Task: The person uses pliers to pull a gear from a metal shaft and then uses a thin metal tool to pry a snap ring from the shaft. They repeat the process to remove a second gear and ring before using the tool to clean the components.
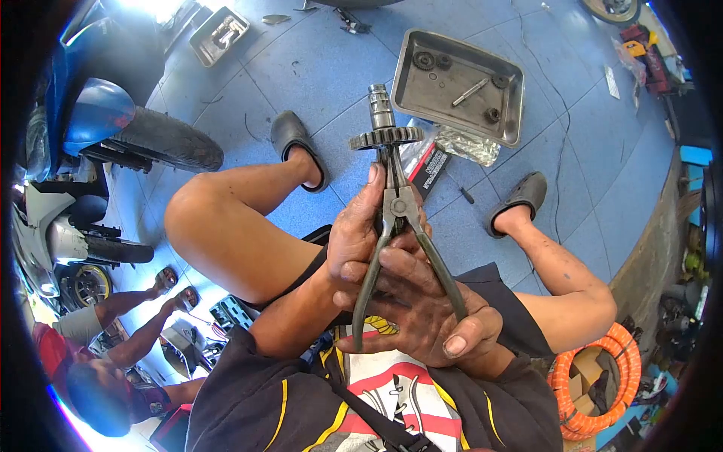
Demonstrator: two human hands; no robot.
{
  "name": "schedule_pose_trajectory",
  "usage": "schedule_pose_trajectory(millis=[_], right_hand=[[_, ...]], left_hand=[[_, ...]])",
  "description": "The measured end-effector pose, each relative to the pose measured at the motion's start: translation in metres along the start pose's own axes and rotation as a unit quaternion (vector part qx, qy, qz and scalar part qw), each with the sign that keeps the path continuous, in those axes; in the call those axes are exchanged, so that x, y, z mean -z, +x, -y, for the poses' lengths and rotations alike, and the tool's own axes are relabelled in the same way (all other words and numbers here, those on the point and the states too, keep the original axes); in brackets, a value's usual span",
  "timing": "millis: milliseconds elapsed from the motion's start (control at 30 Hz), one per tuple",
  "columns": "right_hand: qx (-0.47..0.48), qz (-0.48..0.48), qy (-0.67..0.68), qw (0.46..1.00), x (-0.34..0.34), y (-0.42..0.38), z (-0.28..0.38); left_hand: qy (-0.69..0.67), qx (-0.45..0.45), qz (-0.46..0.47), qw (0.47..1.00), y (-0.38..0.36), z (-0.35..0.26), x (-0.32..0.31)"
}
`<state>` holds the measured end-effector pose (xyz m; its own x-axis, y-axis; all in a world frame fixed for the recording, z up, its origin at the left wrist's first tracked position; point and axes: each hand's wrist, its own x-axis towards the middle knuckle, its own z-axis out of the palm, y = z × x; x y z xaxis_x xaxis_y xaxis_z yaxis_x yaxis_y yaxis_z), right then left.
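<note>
Shaft's (382, 113) gripped in left hand (352, 237), pliers (398, 208) in right hand (425, 313), one gear (405, 135) seemingly fitted, loose gears (425, 60) unfitted in tray (444, 90) beyond.

My left hand (352, 239) grips, thumb towards twelve o'clock; my right hand (425, 313) faces palm up, fingers half-curled towards ten.

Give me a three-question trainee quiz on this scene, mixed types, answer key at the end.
1. Multiple choice: what colour is the coiled hose?
A) Green
B) Orange
C) White

2. True or false: the handles of the pliers are spread apart.

3. Fill in the blank: the large toothed gear above the hands sits around a metal ____.

Key: 1. B; 2. True; 3. shaft
</note>
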<state>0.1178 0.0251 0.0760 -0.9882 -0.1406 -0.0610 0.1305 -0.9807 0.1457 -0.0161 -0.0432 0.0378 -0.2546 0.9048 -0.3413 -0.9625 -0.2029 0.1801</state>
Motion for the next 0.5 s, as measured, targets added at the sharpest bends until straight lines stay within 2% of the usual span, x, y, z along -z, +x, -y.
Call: schedule_pose_trajectory(millis=[133, 300, 433, 500], right_hand=[[0.004, 0.009, 0.004, 1.0, 0.001, 0.0, 0.002], [0.004, 0.008, -0.001, 1.0, 0.002, 0.001, 0.003], [0.001, 0.003, -0.02, 1.0, 0.002, 0.001, 0.005], [0.002, 0.008, -0.015, 1.0, 0.005, 0.001, 0.004]], left_hand=[[0.01, -0.006, 0.032, 0.999, 0.001, 0.0, 0.005], [-0.006, 0.004, -0.013, 1.0, -0.003, -0.001, 0.008], [-0.006, -0.012, -0.011, 1.0, -0.002, -0.001, 0.004], [0.091, -0.025, -0.104, 0.99, -0.002, -0.002, -0.006]])
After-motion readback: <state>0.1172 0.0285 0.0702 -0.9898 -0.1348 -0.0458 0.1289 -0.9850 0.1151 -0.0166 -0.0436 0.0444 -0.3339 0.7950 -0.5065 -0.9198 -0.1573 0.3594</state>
